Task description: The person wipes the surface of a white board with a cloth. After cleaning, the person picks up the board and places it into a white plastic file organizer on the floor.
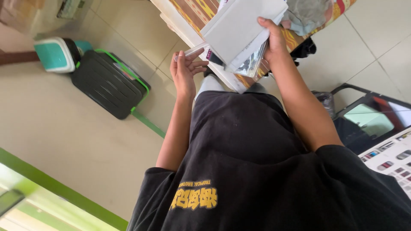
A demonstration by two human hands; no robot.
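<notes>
A flat white box [239, 28] is lying tilted against a clear plastic packet [252, 64] at the top centre, while a printed sheet [391, 160] of small coloured pictures is showing at the right edge.

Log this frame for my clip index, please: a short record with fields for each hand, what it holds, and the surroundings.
left hand: raised, fingers pinch a thin clear strip
right hand: grips a flat grey packet with a clear plastic bag beneath
surface below: patterned cloth
floor: dark case with green trim, teal and white box
clothing: black shirt
</notes>
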